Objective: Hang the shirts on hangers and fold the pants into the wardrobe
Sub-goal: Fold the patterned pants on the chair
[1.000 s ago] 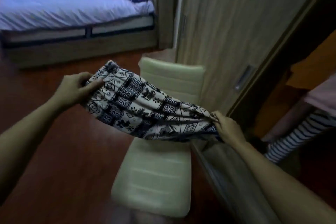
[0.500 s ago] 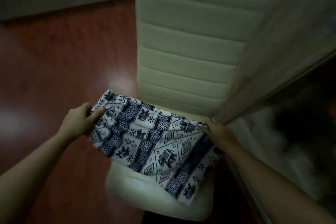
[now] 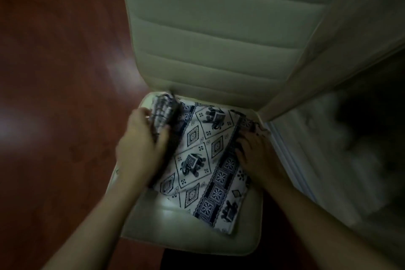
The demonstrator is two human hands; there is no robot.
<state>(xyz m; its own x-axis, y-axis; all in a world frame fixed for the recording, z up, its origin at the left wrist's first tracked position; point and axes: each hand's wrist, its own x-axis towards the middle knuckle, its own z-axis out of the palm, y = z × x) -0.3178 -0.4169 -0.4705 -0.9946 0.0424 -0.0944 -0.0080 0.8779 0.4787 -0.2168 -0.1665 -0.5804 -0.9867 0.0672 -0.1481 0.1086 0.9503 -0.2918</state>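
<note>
- You are in the folding step: the patterned pants [image 3: 197,160] are laid out on the chair seat [image 3: 175,226] for folding, and nothing has gone into the wardrobe yet.
- Your left hand [image 3: 140,144] grasps the left edge of the cloth. Its fingers are curled round a bunched strip that stands up off the seat, close to the foot of the chair back [image 3: 219,39].
- Your right hand [image 3: 256,153] lies on the right edge of the cloth with its fingers turned inward. The frame is dim and smeared there, so I cannot tell whether it pinches the fabric or only pins it flat.
- The next move, as I judge it, is to carry the raised left edge over towards your right hand. Lay it down with the edges matched, then smooth the bundle flat.
- Keep the right edge anchored as you do so, or the lower layer may slide on the smooth seat.
- The pants are thin, limp woven cloth, white with dark blue bands, diamonds and elephant figures.
- They already lie in more than one layer, set at a slant on the seat, with one corner close to the front rim.
- The wardrobe door [image 3: 350,28] stands just beside the chair on your right, so I expect the folded bundle has only a short way to go.
</note>
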